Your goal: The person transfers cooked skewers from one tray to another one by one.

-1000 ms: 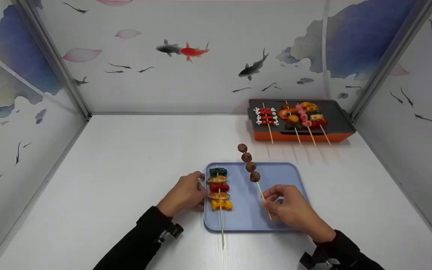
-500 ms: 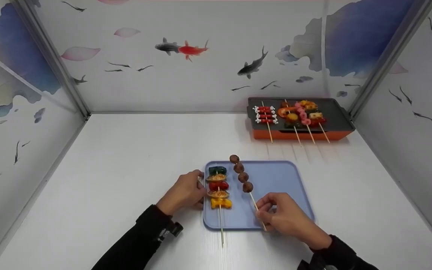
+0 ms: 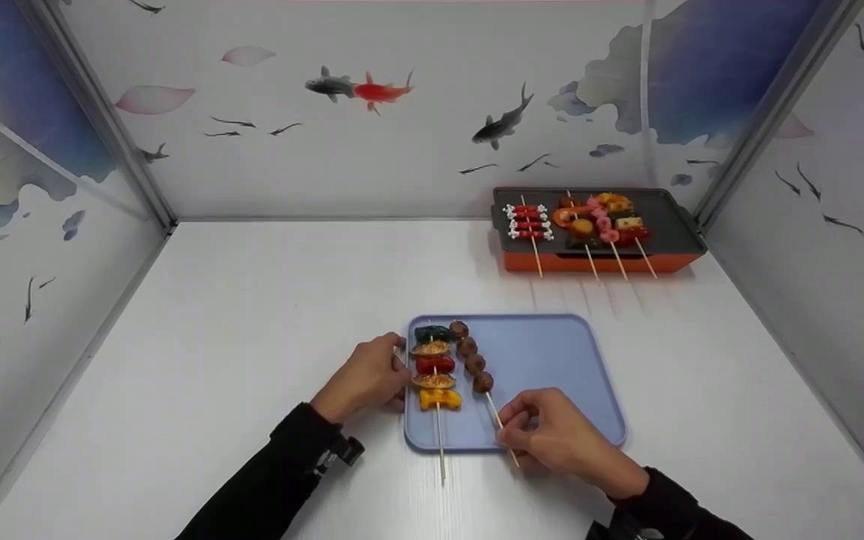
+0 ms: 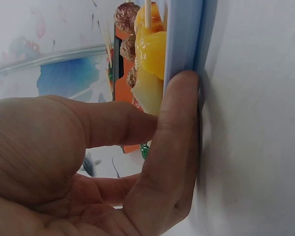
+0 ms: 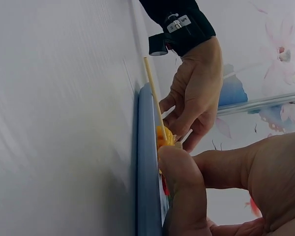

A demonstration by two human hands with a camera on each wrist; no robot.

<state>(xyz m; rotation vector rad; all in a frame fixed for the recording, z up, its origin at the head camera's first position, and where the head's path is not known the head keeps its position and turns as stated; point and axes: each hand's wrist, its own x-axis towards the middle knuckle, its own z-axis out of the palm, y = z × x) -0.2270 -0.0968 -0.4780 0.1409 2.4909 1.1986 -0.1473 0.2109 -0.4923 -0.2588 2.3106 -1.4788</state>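
A blue tray [image 3: 552, 352] lies on the white table. My left hand [image 3: 367, 376] grips its left edge; in the left wrist view the thumb [image 4: 123, 120] is by the rim and the fingers lie along the outer side. Next to that edge, on the tray, is a mixed skewer [image 3: 436, 367] with green, red and yellow pieces, its stick overhanging the front. My right hand [image 3: 556, 433] pinches the stick of a meatball skewer [image 3: 475, 364]. Its meatballs are just right of the mixed skewer, the top one close beside the green piece. Whether they touch the tray, I cannot tell.
An orange grill [image 3: 537, 262] with a dark top stands at the back right. Several skewers lie on it, among them a red-and-white one [image 3: 529, 223] and a pink one [image 3: 603, 221], their sticks jutting over the front. Patterned walls [image 3: 372, 150] enclose the table.
My right hand has moved left and toward the front with the meatball skewer, bringing it down beside the mixed skewer. My left hand has stayed at the tray's edge.
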